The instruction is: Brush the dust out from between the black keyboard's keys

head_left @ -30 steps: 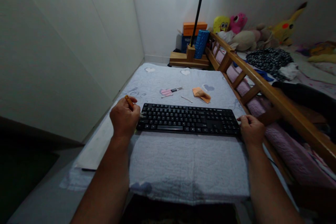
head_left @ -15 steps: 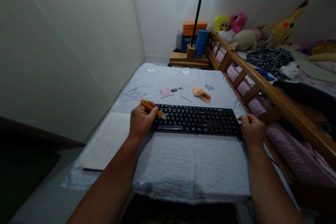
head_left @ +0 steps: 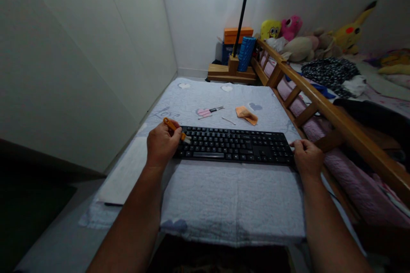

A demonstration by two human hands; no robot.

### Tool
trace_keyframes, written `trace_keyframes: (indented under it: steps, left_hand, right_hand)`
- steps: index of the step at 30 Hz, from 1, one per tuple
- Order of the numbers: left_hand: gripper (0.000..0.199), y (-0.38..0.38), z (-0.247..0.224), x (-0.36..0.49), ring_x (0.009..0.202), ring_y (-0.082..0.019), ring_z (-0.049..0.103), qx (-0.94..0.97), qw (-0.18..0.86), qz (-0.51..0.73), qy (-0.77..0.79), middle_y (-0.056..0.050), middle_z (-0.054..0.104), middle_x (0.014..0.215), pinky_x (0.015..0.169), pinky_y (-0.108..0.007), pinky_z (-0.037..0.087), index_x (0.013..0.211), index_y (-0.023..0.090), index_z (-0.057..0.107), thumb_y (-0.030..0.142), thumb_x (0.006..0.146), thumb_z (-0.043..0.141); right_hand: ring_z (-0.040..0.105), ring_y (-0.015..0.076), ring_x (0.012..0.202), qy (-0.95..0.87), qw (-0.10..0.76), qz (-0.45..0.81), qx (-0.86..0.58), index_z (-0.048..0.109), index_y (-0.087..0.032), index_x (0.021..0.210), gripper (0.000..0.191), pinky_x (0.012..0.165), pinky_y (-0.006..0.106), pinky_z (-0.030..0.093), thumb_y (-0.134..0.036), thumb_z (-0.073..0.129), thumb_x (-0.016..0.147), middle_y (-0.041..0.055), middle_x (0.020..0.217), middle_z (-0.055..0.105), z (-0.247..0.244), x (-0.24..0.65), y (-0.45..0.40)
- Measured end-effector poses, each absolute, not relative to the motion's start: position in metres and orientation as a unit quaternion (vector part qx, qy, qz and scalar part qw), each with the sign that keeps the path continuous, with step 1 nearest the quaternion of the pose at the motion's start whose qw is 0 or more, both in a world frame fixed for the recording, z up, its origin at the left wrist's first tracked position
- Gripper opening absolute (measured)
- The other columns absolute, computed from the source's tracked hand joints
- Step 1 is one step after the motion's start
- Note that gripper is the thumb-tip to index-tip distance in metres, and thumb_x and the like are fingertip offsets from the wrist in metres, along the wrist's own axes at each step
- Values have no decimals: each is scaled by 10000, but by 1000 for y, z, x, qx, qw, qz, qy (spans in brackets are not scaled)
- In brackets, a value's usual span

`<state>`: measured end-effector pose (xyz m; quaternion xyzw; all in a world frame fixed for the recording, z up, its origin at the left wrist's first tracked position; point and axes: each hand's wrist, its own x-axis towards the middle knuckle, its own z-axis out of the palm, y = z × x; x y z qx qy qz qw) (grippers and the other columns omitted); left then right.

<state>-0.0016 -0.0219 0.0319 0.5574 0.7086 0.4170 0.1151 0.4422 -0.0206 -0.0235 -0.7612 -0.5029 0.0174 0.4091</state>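
Observation:
A black keyboard (head_left: 235, 146) lies across the cloth-covered table (head_left: 205, 204). My left hand (head_left: 162, 143) is closed round an orange-handled brush (head_left: 169, 124), its pale bristles down at the keys near the keyboard's left end. At the right end, my right hand (head_left: 306, 155) pinches the keyboard's edge with its fingers closed. Behind the keyboard lie an orange cloth (head_left: 246, 115), a cotton swab (head_left: 228, 120), and a slim tool with a dark middle (head_left: 216, 109). Another thin swab (head_left: 205, 117) is beside that tool.
A white flat sheet or board (head_left: 123, 175) lies at the table's left. A wooden bed rail (head_left: 320, 102) runs along the right side, with plush toys and clothes beyond. White cabinet doors (head_left: 96, 51) stand at the left. Behind the table is a lamp stand's wooden base (head_left: 224, 71).
My left hand has moved left with the brush, from over the left-middle keys to the keyboard's left end. My right hand has stayed at the right edge.

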Motion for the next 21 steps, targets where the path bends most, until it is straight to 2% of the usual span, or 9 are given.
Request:
trace_keyframes:
  steps: [8, 21]
  left_hand:
    - [156, -22, 37, -16, 683, -239, 677, 553, 75, 352, 751, -52, 727, 732, 668, -325, 461, 818, 223, 693, 360, 788, 626]
    - [238, -32, 40, -37, 815, -276, 727, 517, 42, 315, 795, -82, 755, 821, 760, -349, 523, 885, 199, 725, 391, 816, 601]
  right_hand:
    - [580, 216, 630, -507, 415, 9, -755, 694, -187, 711, 303, 633, 325, 396, -403, 494, 784, 41, 609, 620, -28, 446, -19]
    - [604, 223, 651, -504, 422, 4, -754, 687, -195, 694, 307, 655, 328, 412, -405, 476, 765, 48, 620, 633, -21, 440, -20]
